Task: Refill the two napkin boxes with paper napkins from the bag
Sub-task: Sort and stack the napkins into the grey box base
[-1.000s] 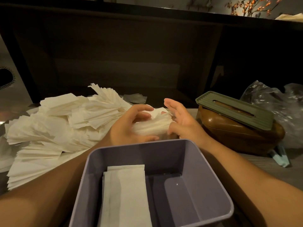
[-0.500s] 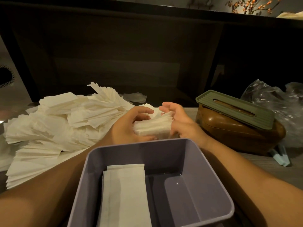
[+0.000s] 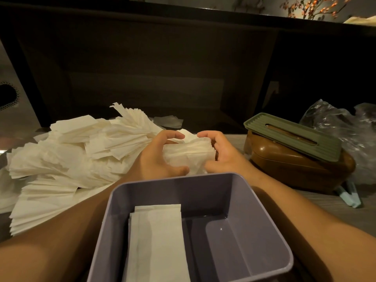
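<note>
Both hands, left hand (image 3: 156,157) and right hand (image 3: 221,154), clasp a napkin wad (image 3: 188,154) just beyond the purple box (image 3: 270,231), which holds folded napkins (image 3: 156,241). Loose napkins (image 3: 67,151) sprawl left on the bench (image 3: 329,206); the brown box (image 3: 295,165), seemingly lidded, sits right.

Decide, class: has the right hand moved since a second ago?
Yes. The right hand has closed leftward onto the napkin stack, away from the brown box.
</note>
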Demonstrator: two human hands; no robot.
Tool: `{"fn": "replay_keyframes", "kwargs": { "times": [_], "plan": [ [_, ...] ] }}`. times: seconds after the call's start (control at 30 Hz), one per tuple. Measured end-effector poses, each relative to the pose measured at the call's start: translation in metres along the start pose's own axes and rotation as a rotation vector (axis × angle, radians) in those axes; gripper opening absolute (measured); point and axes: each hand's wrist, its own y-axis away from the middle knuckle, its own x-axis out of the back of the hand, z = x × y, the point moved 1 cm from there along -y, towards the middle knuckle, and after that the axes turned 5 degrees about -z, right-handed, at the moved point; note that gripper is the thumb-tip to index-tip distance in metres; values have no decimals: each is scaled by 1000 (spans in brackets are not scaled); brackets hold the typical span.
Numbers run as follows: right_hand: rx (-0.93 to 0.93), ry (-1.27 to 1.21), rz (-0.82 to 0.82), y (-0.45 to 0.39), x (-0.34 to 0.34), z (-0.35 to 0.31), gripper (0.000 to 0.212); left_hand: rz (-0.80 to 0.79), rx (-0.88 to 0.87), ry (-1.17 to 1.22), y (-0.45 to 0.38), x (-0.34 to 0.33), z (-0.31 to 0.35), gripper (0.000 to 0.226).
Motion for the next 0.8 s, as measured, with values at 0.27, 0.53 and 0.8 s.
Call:
{"fn": "replay_keyframes", "kwargs": {
  "times": [0.27,0.53,0.8],
  "plan": [
    [9,49,-27,-2,4,3,48,45,-92,120,4,-1,4,59],
    [-67,55,-26,-11,2,12,46,103,-83,74,7,-3,6,63],
    [-64,59,-25,4,6,-4,61,9,-5,53,2,1,6,58]
  ]
}}
